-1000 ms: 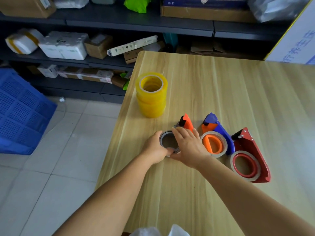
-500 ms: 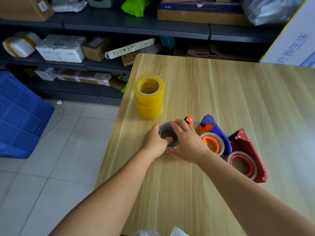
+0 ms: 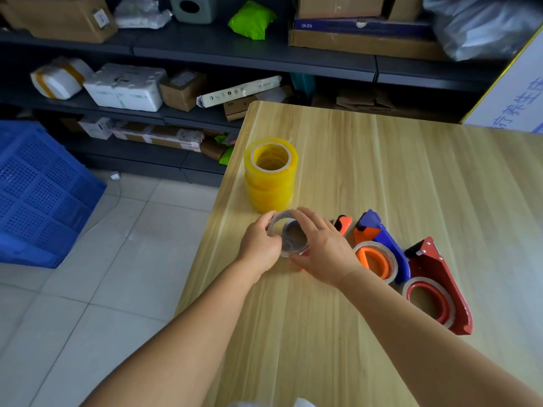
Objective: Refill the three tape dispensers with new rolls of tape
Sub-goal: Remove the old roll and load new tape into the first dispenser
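Three tape dispensers lie in a row on the wooden table point(image 3: 411, 171). The left one is orange point(image 3: 343, 224) and mostly hidden under my right hand point(image 3: 323, 250). A blue and orange dispenser point(image 3: 382, 242) holds a near-empty core, and so does the red dispenser point(image 3: 440, 283) at the right. Both hands grip a grey, used-up tape core point(image 3: 289, 237) and hold it tilted, just above the orange dispenser. My left hand point(image 3: 260, 246) pinches its left rim. A stack of new yellow tape rolls point(image 3: 270, 174) stands just behind my hands.
The table's left edge point(image 3: 211, 218) runs close to my left hand, with tiled floor below. A blue plastic crate point(image 3: 38, 195) sits on the floor at left. Dark shelves point(image 3: 205, 48) with boxes and parcels stand beyond the table.
The grey core has come up off the orange dispenser and tilted, held between both hands. My hands shifted slightly toward the yellow rolls.
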The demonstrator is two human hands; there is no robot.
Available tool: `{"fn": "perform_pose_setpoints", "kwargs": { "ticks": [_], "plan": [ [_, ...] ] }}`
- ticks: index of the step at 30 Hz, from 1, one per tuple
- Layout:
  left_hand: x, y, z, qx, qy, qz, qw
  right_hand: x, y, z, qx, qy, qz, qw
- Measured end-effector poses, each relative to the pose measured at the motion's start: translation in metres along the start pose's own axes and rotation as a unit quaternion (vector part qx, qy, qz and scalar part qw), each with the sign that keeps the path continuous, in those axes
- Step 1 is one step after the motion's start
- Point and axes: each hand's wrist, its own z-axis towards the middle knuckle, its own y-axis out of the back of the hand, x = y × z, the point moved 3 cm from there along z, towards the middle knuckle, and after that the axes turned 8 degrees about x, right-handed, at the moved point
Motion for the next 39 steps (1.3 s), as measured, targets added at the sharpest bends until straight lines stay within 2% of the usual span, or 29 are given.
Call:
{"fn": "perform_pose_setpoints", "kwargs": {
  "ticks": [5, 10, 17, 23, 32, 39],
  "plan": [
    [0.006, 0.033, -0.001, -0.111, -0.002, 0.024, 0.994, 0.027, -0.006, 0.023, -0.018, 0.02, 0.038, 0.999],
    [0.019, 0.063, 0.0, -0.127, 0.02, 0.053, 0.99, 0.055, -0.027, 0.049, 0.024, 0.016, 0.047, 0.998],
    [0.044, 0.077, 0.006, -0.063, 0.076, 0.102, 0.99, 0.07, -0.052, 0.07, 0.083, -0.01, -0.033, 0.996],
    [0.051, 0.08, 0.013, -0.003, 0.086, 0.161, 0.983, 0.07, -0.06, 0.076, 0.097, -0.039, -0.043, 0.994],
    [0.052, 0.082, 0.016, 0.035, 0.068, 0.241, 0.968, 0.075, -0.059, 0.077, 0.103, -0.045, -0.048, 0.993],
    [0.03, 0.089, 0.019, 0.049, 0.016, 0.336, 0.94, 0.072, -0.031, 0.078, 0.052, -0.03, -0.049, 0.997]
  ]
}}
